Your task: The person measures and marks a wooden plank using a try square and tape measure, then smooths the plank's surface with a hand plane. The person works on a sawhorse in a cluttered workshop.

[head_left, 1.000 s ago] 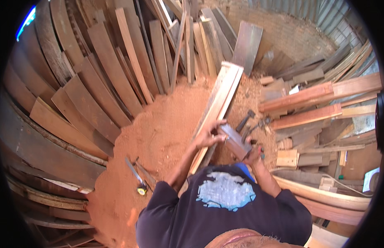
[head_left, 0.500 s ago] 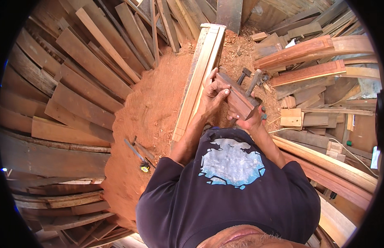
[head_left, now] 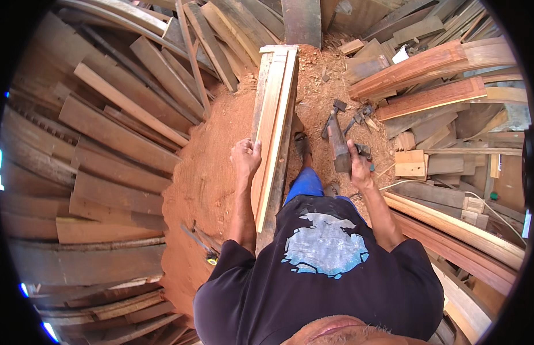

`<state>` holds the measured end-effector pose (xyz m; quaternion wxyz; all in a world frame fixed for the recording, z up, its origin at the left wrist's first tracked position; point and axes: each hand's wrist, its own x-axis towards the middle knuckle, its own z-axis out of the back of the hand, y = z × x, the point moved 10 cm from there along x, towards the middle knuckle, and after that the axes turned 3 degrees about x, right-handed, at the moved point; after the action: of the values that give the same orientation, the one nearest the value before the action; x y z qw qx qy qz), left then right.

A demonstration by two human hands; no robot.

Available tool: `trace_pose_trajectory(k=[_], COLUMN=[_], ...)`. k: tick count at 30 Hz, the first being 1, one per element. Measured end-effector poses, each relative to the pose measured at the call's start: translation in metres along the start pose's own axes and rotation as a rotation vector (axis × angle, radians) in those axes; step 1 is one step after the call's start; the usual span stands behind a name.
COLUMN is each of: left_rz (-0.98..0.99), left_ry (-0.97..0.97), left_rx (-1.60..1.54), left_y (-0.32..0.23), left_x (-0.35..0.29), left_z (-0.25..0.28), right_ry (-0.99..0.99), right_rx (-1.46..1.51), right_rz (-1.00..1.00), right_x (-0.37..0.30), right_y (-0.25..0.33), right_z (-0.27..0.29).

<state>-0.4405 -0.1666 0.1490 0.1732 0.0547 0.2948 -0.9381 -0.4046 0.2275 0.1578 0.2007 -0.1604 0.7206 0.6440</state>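
My right hand (head_left: 360, 167) grips a dark reddish-brown wooden hand plane (head_left: 339, 150), held out to the right of the bench and tilted. Curled fingers close my left hand (head_left: 245, 158), which is at the left edge of the pale wooden strips (head_left: 271, 115); whether anything is inside it is hidden. Those strips lie lengthwise along a narrow bench (head_left: 287, 129) that runs away from me. Just beyond the plane, a hammer with a dark head (head_left: 339, 106) lies on the shavings, with other dark metal tools (head_left: 361, 117) beside it.
Sawdust (head_left: 212, 155) and shavings cover the ground. Planks (head_left: 117, 138) lean in rows at the left. Reddish boards (head_left: 433, 100) and offcuts (head_left: 410, 164) are stacked at the right. A tape measure (head_left: 211, 260) lies low on the left. My sandalled foot (head_left: 302, 144) is beside the bench.
My left hand has let go of the plane and moved left to the strips. My right hand keeps the plane, now turned more upright in the picture. The view has shifted slightly.
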Motion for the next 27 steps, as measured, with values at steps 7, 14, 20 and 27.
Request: trace_pose_trajectory(k=[7, 14, 20, 27], left_rz=[-0.523, -0.656, -0.8, -0.804], left_ry=[-0.13, 0.378, 0.296, 0.265], left_rx=[0.191, 0.409, 0.066, 0.021], left_y=[-0.114, -0.087, -0.069, -0.119], left_x=[0.095, 0.196, 0.246, 0.282], left_z=[-0.018, -0.134, -0.191, -0.174], right_ry=[-0.09, 0.007, 0.226, 0.245], right_rx=[-0.985, -1.17, -1.073, -1.034], right_rz=[0.469, 0.595, 0.324, 0.267], right_x=[0.194, 0.301, 0.32, 0.374], right_y=[0.09, 0.022, -0.009, 0.003], right_z=[-0.048, -0.176, -0.194, -0.18])
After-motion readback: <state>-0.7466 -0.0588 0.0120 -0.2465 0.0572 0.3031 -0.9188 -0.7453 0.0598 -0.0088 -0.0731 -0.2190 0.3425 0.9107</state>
